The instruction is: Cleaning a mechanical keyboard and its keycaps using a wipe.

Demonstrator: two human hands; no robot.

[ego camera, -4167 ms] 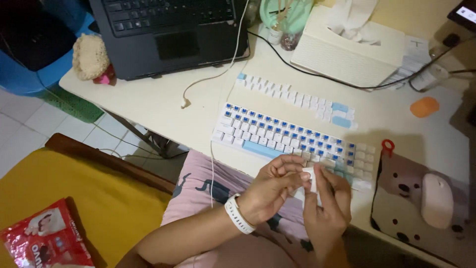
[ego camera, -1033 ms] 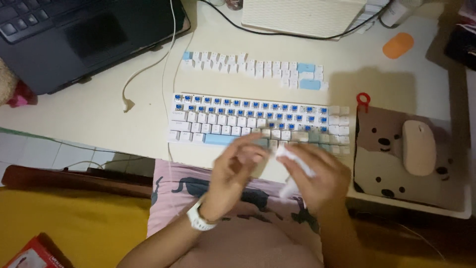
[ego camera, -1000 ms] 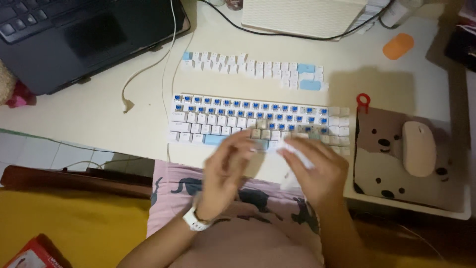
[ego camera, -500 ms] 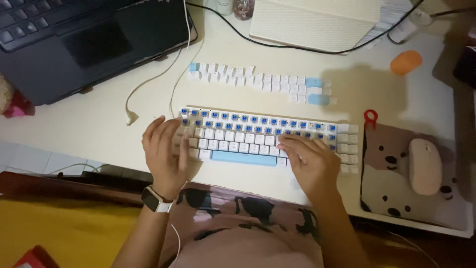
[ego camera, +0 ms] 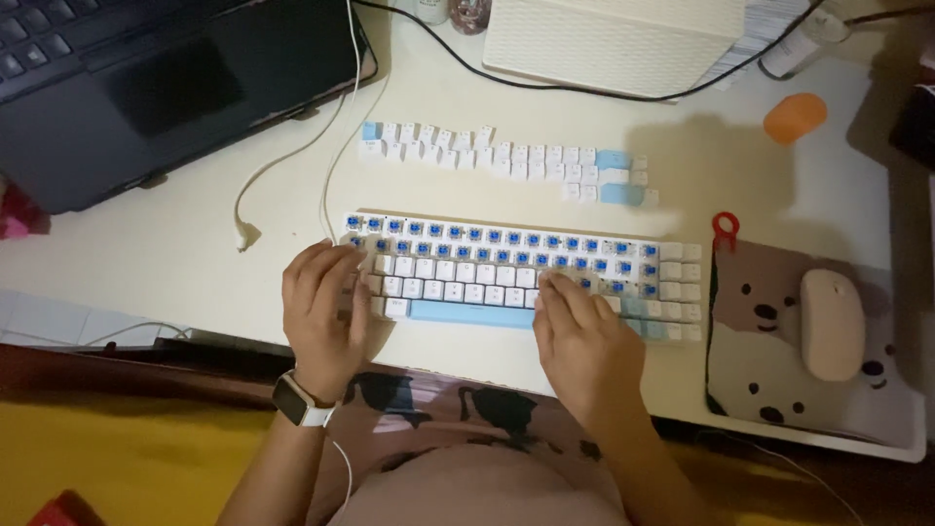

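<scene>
Both hands lie flat, palms down, on the keyboard (ego camera: 521,278), fingers loosely spread and closed on nothing. Left hand (ego camera: 321,317) covers the keyboard's left end, fingertips on the outermost key columns, wrist with a watch (ego camera: 300,401) hanging off the desk (ego camera: 146,253) edge. Keyboard long axis runs left to right, roughly parallel to the near desk edge and square to both forearms; the unit sits directly ahead of the hands, touching them. Upper two rows show bare blue switches, lower rows carry white caps, and a light blue spacebar (ego camera: 470,313) lies between the two hands. Right hand (ego camera: 579,341) rests right of centre, fingertips on the lower rows just past the spacebar's right end. Neither hand is nearer: each is in contact with its own half. Loose keycaps (ego camera: 506,161) sit in rows beyond the keyboard, well apart from both hands. Far right, a mouse (ego camera: 833,323) rests on a bear-print mouse pad (ego camera: 769,351)
</scene>
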